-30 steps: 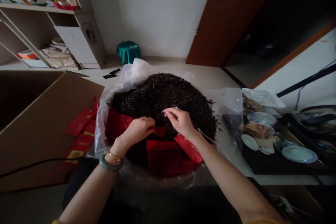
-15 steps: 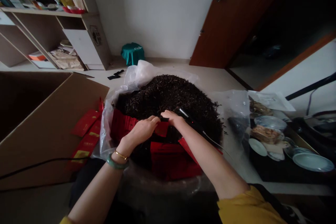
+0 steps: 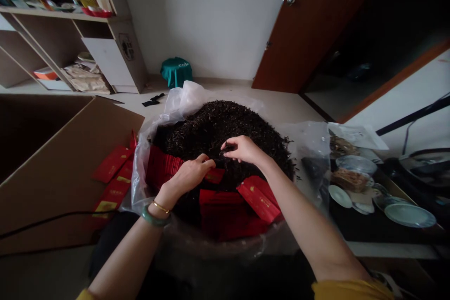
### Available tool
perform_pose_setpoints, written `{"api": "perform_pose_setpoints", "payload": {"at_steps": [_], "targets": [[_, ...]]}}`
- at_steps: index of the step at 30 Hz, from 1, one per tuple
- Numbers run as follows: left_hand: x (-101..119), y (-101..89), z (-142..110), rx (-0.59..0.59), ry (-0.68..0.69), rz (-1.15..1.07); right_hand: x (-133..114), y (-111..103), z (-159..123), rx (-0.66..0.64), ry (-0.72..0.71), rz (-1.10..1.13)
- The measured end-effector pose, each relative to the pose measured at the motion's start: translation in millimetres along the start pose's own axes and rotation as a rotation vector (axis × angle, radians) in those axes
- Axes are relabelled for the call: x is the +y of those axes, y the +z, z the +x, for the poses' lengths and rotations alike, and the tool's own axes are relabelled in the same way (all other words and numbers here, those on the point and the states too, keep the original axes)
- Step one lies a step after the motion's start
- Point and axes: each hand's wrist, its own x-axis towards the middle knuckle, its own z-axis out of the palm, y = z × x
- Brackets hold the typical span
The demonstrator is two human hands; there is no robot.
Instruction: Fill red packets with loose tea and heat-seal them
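Observation:
My left hand [image 3: 192,171] is closed on the upper edge of a small red packet [image 3: 214,176], its fingers hiding the packet's mouth. To its right, my right hand [image 3: 243,149] pinches a clump of dark dried leaves [image 3: 229,148], which look like tea. Both are above a big heap of the same leaves [image 3: 239,119] inside a clear plastic bag [image 3: 139,168]. Lying in front of the hands are a stack of red packets [image 3: 228,211] and one tilted packet [image 3: 259,197]. More packets stand in a row [image 3: 163,168] at the left side.
An open cardboard box [image 3: 70,150] stands at the left, with loose red packets [image 3: 114,164] against it. On the right, a dark tray [image 3: 346,225] carries dishes and a clear tub [image 3: 356,165]. Behind are a teal covered stool or bin [image 3: 176,71], shelves [image 3: 130,70] and a brown door [image 3: 281,51].
My right hand has moved right, away from my left hand, and now pinches leaves. A dark device with a white cable beside it no longer shows. The tilted red packet is in fuller view.

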Motion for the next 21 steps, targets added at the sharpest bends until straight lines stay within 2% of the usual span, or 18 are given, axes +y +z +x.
{"api": "perform_pose_setpoints", "payload": {"at_steps": [4,7,12,15,17,21], "targets": [[2.3,-1.3,0.1,-0.009,-0.026,0.036,-25.1,0.1,-18.4,-0.046,-0.057,0.099],[3.4,-2.1,-0.3,-0.012,-0.037,0.048,-32.0,7.0,-21.6,-0.041,-0.064,0.102],[0.9,0.0,-1.4,0.011,-0.026,0.041,-23.8,5.7,-21.5,0.02,-0.035,0.122],[-3.9,4.9,-1.5,0.046,-0.031,0.024,-13.1,0.9,-28.0,0.041,0.0,0.053],[-6.4,8.2,-1.3,0.065,-0.039,-0.005,-5.4,1.8,-35.1,0.058,-0.056,-0.024],[-4.1,10.1,-0.5,0.097,-0.024,-0.1,4.7,15.5,-45.3,0.12,-0.287,-0.101]]}}
